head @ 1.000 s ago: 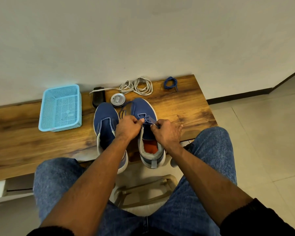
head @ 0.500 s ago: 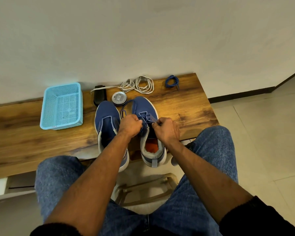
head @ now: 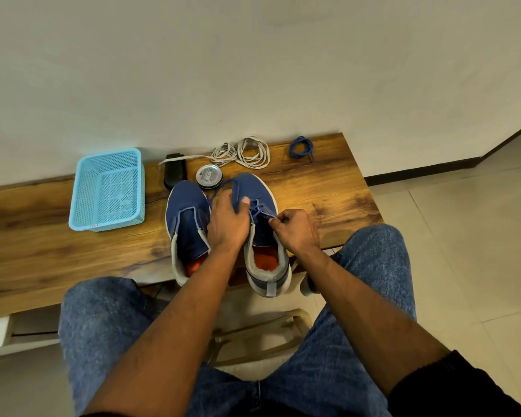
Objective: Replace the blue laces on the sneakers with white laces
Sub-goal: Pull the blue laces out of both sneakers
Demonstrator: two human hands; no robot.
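A: From the head camera, where are the sneakers?

B: Both stand side by side on the wooden bench (head: 328,188), toes toward the wall, heels at the near edge. The left sneaker (head: 187,224) has no lace in it that I can see. The right sneaker (head: 262,236) still carries its blue lace (head: 259,206) across the eyelets.

A: And the hands?

B: The left hand (head: 227,224) sits between the two shoes on the right sneaker's inner side, fingers curled round a loop of the blue lace that arcs up toward the toe, thumb laid along the top. The right hand (head: 297,230) is at the shoe's outer side, fingers curled in, thumb and forefinger pinching the lace by an eyelet.

A: The white laces?

B: The white laces (head: 244,152) lie in loose coils at the back of the bench by the wall, well apart from both hands. One end trails left over a black block (head: 175,173).

A: Anything else up there?

B: A removed blue lace (head: 301,147), bundled, lies right of the white ones. A round tin (head: 209,176) sits just beyond the toes, touching or nearly touching the right sneaker; I cannot tell which. A light blue basket (head: 82,194) stands to the left. The person's knees in jeans frame a stool below
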